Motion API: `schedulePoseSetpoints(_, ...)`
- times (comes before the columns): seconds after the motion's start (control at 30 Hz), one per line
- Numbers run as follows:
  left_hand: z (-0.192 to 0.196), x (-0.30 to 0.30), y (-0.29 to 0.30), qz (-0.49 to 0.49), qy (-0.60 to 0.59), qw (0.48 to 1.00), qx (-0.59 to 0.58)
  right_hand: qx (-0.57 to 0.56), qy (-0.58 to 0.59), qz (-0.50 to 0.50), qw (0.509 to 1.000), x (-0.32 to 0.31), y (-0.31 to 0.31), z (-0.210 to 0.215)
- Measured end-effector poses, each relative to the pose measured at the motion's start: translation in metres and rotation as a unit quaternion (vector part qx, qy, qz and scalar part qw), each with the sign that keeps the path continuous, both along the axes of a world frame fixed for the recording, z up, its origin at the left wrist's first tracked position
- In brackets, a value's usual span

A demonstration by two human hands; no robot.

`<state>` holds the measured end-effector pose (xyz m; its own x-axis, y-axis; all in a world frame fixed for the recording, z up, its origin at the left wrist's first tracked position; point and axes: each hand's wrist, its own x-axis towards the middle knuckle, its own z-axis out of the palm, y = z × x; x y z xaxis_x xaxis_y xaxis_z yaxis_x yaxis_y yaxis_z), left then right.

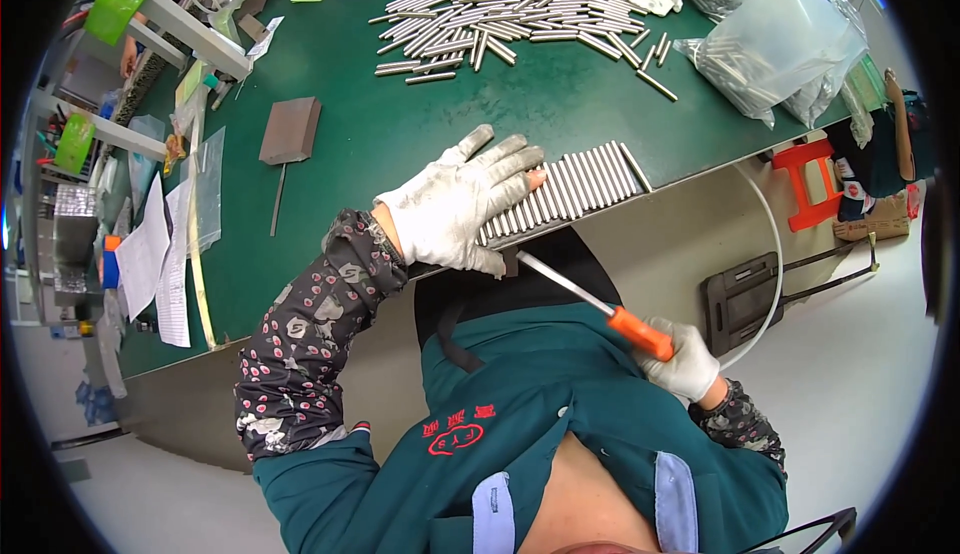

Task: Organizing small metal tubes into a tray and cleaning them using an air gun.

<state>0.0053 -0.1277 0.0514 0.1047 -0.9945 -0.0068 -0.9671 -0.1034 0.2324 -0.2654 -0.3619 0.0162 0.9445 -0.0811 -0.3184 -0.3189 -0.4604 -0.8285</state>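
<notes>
My left hand (455,199), in a soiled white glove, lies palm down over the left part of a row of metal pins (580,182). Its fingers are spread; a bare fingertip shows through the glove. The pins lie side by side along the table's near edge, and the glove hides some of them. In my gloved right hand (685,362) is an orange-handled tool (640,332) with a long metal shaft, held in front of the table edge. The shaft's tip is near my left thumb, beside a small dark piece (511,261); whether they touch I cannot tell.
A large heap of loose metal pins (510,14) covers the far middle of the green table (380,114). Plastic bags (770,49) stand far right. At left lie a brown block on a thin rod (290,132) and papers (160,254). A red stool (806,184) stands right.
</notes>
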Motion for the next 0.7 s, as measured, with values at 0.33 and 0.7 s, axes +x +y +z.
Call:
schedulePoseSetpoints(0.33,-0.007,0.001,0.001,-0.011,0.014,1.0,-0.022,-0.026,0.013,-0.029,0.999,0.006,-0.005,-0.005)
schedulePoseSetpoints(0.7,-0.004,0.001,0.003,-0.006,0.002,1.0,-0.013,-0.021,0.003,0.032,0.999,0.011,0.002,0.005)
